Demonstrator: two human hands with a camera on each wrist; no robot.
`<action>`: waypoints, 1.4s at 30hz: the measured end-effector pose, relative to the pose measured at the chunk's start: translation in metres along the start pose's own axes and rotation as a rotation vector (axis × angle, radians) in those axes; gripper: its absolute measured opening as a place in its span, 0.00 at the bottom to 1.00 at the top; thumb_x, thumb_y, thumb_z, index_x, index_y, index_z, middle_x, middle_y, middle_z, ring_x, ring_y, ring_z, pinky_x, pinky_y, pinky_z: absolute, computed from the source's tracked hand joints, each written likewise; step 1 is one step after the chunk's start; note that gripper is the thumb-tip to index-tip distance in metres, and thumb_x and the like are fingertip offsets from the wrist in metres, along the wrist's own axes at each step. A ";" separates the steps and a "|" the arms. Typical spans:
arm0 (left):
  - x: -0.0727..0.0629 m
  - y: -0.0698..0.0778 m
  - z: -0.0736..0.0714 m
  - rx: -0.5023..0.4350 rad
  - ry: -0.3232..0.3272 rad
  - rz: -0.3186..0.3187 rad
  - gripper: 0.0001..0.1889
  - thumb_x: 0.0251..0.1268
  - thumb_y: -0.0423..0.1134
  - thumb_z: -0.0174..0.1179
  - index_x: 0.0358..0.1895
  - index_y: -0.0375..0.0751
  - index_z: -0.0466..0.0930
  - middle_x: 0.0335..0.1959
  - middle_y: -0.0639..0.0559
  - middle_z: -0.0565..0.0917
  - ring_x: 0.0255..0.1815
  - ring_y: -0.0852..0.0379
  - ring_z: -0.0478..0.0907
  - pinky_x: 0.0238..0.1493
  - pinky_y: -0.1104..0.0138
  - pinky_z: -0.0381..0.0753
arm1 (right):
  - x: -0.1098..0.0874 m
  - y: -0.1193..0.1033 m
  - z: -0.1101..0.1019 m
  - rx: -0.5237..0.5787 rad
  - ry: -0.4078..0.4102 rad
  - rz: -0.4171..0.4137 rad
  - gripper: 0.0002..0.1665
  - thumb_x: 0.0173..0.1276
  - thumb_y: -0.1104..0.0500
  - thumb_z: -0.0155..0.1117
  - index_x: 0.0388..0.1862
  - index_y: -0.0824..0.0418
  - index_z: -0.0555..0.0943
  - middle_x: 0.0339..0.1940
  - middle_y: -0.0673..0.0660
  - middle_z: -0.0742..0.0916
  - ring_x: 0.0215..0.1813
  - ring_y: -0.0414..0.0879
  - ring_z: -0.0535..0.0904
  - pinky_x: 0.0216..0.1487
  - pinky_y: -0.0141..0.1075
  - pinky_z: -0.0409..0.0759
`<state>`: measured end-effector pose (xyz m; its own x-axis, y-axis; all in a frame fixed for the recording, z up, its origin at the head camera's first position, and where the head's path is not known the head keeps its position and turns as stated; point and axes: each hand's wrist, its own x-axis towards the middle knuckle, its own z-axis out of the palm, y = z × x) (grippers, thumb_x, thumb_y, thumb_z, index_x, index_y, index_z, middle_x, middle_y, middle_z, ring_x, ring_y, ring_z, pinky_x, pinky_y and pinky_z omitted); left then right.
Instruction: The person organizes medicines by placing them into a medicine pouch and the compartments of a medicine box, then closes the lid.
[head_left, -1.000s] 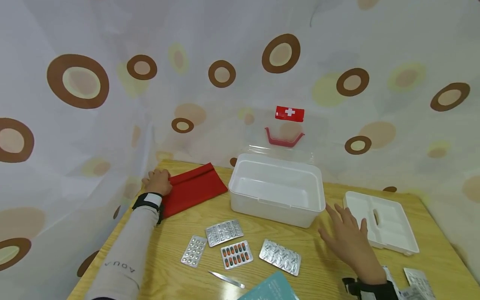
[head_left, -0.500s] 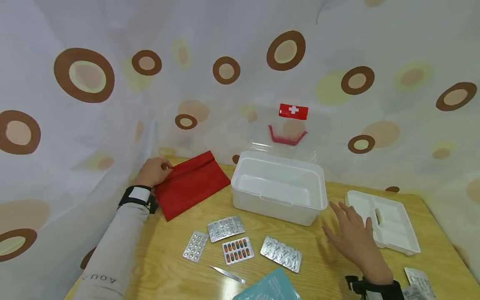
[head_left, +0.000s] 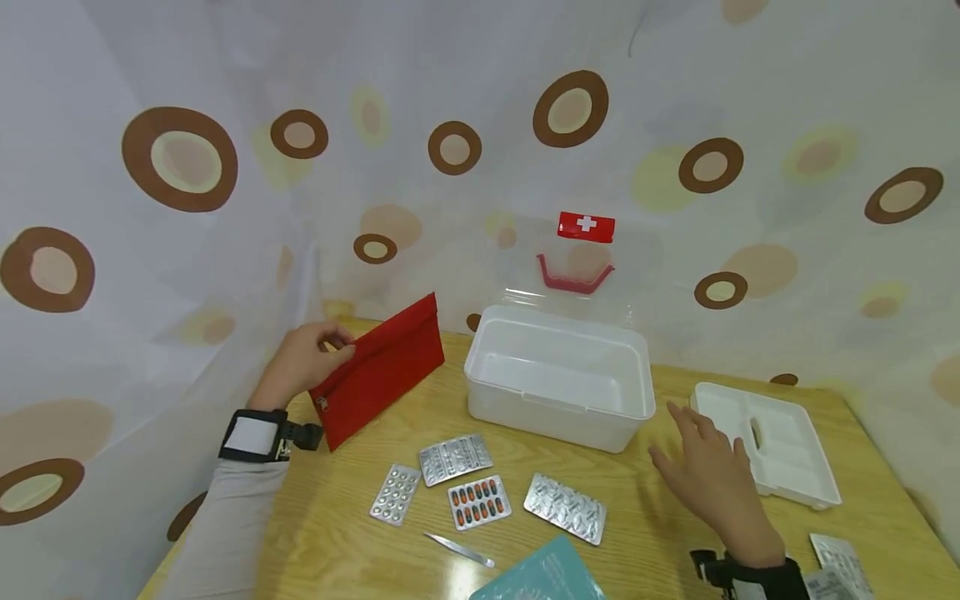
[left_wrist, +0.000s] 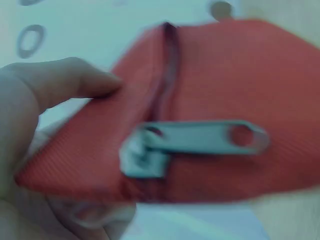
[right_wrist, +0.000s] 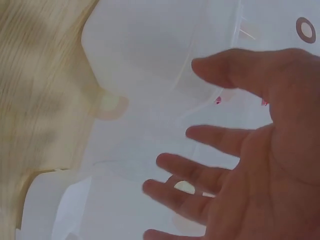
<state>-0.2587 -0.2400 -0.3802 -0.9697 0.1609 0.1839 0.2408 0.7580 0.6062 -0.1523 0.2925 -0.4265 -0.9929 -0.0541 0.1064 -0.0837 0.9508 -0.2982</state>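
My left hand (head_left: 303, 362) pinches the upper left edge of a red zippered pouch (head_left: 386, 367), which tilts up from the table. Close up in the left wrist view, the thumb presses the red cloth (left_wrist: 240, 75) beside the zip, and a metal zip pull (left_wrist: 205, 137) hangs across it. Some fingers are hidden behind the pouch. My right hand (head_left: 712, 479) holds nothing; its fingers are spread between the white box (head_left: 555, 421) and the white tray (head_left: 798, 450). In the right wrist view the palm and spread fingers (right_wrist: 200, 172) show in front of both.
Several blister packs, one with orange and dark capsules (head_left: 480, 502), lie in front of the box. Nearer me are tweezers (head_left: 459, 550) and a teal packet (head_left: 543, 575). Another blister pack (head_left: 840, 560) lies front right. The clear lid with a red handle (head_left: 573, 279) stands up behind the box.
My left hand has gripped the pouch's edge and raised it from lying flat to a tilt, so its front and zip pull show. My right hand has hardly moved.
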 end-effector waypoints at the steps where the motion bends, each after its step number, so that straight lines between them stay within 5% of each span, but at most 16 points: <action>1: -0.005 0.005 0.000 -0.012 -0.005 0.002 0.07 0.70 0.38 0.61 0.44 0.40 0.85 0.41 0.44 0.86 0.42 0.46 0.80 0.41 0.60 0.76 | -0.001 0.000 -0.001 -0.003 0.000 0.010 0.43 0.73 0.48 0.62 0.77 0.70 0.61 0.70 0.80 0.68 0.62 0.82 0.68 0.60 0.76 0.61; 6: -0.028 0.027 0.003 -0.045 -0.019 -0.019 0.03 0.68 0.36 0.61 0.40 0.41 0.82 0.36 0.45 0.85 0.36 0.49 0.79 0.34 0.61 0.77 | -0.002 0.000 -0.006 0.024 -0.027 0.039 0.43 0.76 0.46 0.57 0.78 0.70 0.58 0.69 0.81 0.68 0.56 0.80 0.75 0.37 0.63 0.79; 13: -0.047 0.058 0.011 0.013 -0.012 -0.084 0.02 0.63 0.34 0.58 0.38 0.41 0.78 0.25 0.48 0.80 0.24 0.52 0.73 0.23 0.64 0.71 | -0.005 -0.005 -0.010 0.043 -0.036 0.052 0.42 0.76 0.46 0.57 0.79 0.69 0.59 0.69 0.80 0.67 0.53 0.78 0.77 0.36 0.62 0.79; 17: -0.052 0.068 0.011 0.014 -0.010 -0.081 0.11 0.64 0.31 0.54 0.49 0.40 0.76 0.36 0.43 0.84 0.26 0.51 0.77 0.24 0.64 0.74 | -0.006 -0.011 -0.011 0.042 -0.008 0.040 0.41 0.76 0.47 0.58 0.78 0.68 0.61 0.68 0.79 0.69 0.52 0.78 0.77 0.38 0.63 0.79; 25: -0.060 0.077 0.006 -0.002 -0.035 0.018 0.24 0.68 0.28 0.45 0.63 0.42 0.80 0.51 0.40 0.84 0.31 0.49 0.77 0.26 0.64 0.73 | -0.013 -0.017 -0.016 0.051 0.008 0.033 0.40 0.75 0.47 0.59 0.77 0.67 0.62 0.68 0.80 0.70 0.49 0.77 0.78 0.33 0.60 0.79; 28: -0.063 0.078 0.002 -0.015 -0.034 0.037 0.24 0.70 0.29 0.46 0.67 0.39 0.77 0.62 0.39 0.80 0.45 0.45 0.78 0.35 0.63 0.77 | -0.015 -0.020 -0.018 0.052 0.008 0.037 0.42 0.75 0.47 0.59 0.79 0.67 0.59 0.67 0.80 0.70 0.49 0.77 0.79 0.32 0.59 0.79; 31: -0.067 0.080 -0.001 -0.031 -0.035 0.101 0.25 0.69 0.27 0.48 0.69 0.37 0.76 0.67 0.40 0.77 0.48 0.46 0.78 0.40 0.62 0.78 | -0.017 -0.023 -0.022 0.056 0.024 0.045 0.44 0.75 0.47 0.59 0.80 0.65 0.56 0.65 0.80 0.71 0.48 0.74 0.79 0.28 0.55 0.78; 37: -0.073 0.092 -0.005 -0.042 -0.031 0.237 0.22 0.68 0.25 0.51 0.64 0.36 0.79 0.67 0.46 0.77 0.49 0.49 0.78 0.42 0.64 0.79 | -0.029 -0.040 -0.028 0.080 0.095 0.036 0.43 0.75 0.49 0.60 0.81 0.63 0.57 0.61 0.75 0.73 0.46 0.65 0.79 0.22 0.43 0.73; 42: -0.079 0.105 -0.008 -0.068 -0.028 0.288 0.20 0.69 0.26 0.54 0.62 0.35 0.80 0.65 0.47 0.78 0.49 0.50 0.80 0.42 0.64 0.82 | -0.037 -0.060 -0.029 0.084 0.196 -0.015 0.40 0.73 0.52 0.64 0.78 0.63 0.62 0.57 0.71 0.76 0.37 0.55 0.77 0.18 0.38 0.67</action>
<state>-0.1569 -0.1786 -0.3248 -0.8614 0.3816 0.3352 0.5079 0.6344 0.5828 -0.1084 0.2465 -0.3855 -0.9566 0.0004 0.2914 -0.1130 0.9213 -0.3721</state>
